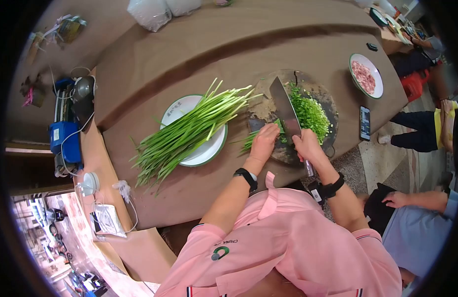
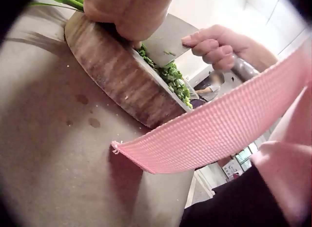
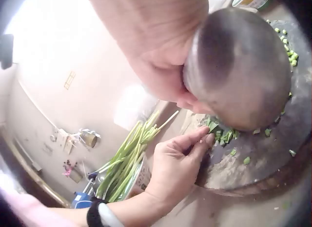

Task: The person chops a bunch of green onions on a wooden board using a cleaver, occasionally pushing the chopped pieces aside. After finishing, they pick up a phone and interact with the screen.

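Note:
My right hand (image 1: 309, 145) grips the handle of a broad cleaver (image 1: 284, 101), its blade standing over a round wooden chopping board (image 1: 268, 89). Just left of the blade, my left hand (image 1: 265, 141) holds down a small bunch of green chives (image 1: 247, 143), whose long ends stick out to the left. In the right wrist view, thumb and fingertips (image 3: 204, 134) pinch at the cut greens; the cleaver's round handle end (image 3: 239, 68) hides much of the blade. Chopped chives (image 1: 312, 116) are heaped on the right of the board.
To the left, a large bundle of uncut chives (image 1: 189, 131) lies across a white plate (image 1: 211, 151). A bowl (image 1: 380, 89) of minced meat (image 1: 362, 76) and a phone (image 1: 365, 123) are at the right. Other people stand beyond the table's right edge, one close by (image 1: 422, 213).

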Demonstrator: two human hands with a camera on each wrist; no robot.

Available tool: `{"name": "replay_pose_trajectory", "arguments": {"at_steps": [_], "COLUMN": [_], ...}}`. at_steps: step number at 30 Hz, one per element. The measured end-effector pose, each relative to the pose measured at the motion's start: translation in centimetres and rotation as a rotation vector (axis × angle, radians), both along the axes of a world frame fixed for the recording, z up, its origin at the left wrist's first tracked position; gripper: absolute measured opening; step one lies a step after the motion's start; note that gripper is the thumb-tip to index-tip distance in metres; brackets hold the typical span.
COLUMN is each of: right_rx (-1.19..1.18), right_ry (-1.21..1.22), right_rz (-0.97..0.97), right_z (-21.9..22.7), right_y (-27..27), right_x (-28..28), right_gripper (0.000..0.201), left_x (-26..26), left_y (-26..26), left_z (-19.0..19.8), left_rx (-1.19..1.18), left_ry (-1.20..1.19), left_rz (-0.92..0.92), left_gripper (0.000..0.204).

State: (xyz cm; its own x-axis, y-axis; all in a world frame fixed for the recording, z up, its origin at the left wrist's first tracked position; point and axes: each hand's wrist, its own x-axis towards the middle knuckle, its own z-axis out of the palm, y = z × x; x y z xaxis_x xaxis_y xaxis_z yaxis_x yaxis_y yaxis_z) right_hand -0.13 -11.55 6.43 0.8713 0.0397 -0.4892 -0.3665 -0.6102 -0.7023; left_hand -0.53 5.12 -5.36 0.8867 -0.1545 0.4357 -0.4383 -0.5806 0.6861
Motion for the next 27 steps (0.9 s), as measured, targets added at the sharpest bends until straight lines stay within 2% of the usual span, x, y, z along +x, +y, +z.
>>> {"name": "replay_pose_trajectory", "arguments": {"at_steps": [5,7,9,12,16,19,23,25,26,27], "right_rx": [0.058,0.112,0.132,0.379,0.415,0.420,0.361,0.174,0.127,0.142], "right_ry": [-0.024,-0.006,0.030,0.056,0.049,0.068,0.069,0.011,-0.034,-0.030], "right_rz": [-0.062,-0.199,-0.257,-0.487,-0.597,-0.570,-0.376,-0.254,-0.157,-0.139], "right_z": [1.1,2.7,3.5,3.2,4.5,5.8,4.0,3.1,2.7,2.4], "right_y": [-1.8,-2.4,-3.5,-6.3,-7.8,-6.8,-4.7,-3.1,-2.7,-2.1], "right_x": [-2.1,-2.8,-3.5,-4.6,-5.0,-4.8,-4.1,-3.4,-3.1,-2.6], "right_gripper": [0.027,0.026,0.021,0.013,0.012,0.013,0.022,0.027,0.028,0.028], "left_x": [0.0,0.0,0.0,-0.2,-0.2,0.4,0.4,0.2,0.1,0.2], "left_y": [0.5,0.8,1.0,1.0,1.0,0.8,1.1,1.3,1.3,1.2], "left_z": [1.3,1.8,1.7,1.7,0.5,0.6,0.2,0.2,0.2,0.1], "left_rx": [0.051,0.151,0.145,0.120,0.080,0.052,-0.001,-0.008,-0.017,-0.031], "left_ry": [-0.078,-0.111,-0.097,-0.078,-0.109,-0.111,-0.086,-0.059,-0.054,-0.056], "left_rz": [-0.006,-0.030,-0.047,-0.061,-0.059,-0.053,-0.063,-0.061,-0.047,-0.039], "left_gripper": [0.017,0.021,0.024,0.027,0.026,0.023,0.020,0.020,0.020,0.020]}}
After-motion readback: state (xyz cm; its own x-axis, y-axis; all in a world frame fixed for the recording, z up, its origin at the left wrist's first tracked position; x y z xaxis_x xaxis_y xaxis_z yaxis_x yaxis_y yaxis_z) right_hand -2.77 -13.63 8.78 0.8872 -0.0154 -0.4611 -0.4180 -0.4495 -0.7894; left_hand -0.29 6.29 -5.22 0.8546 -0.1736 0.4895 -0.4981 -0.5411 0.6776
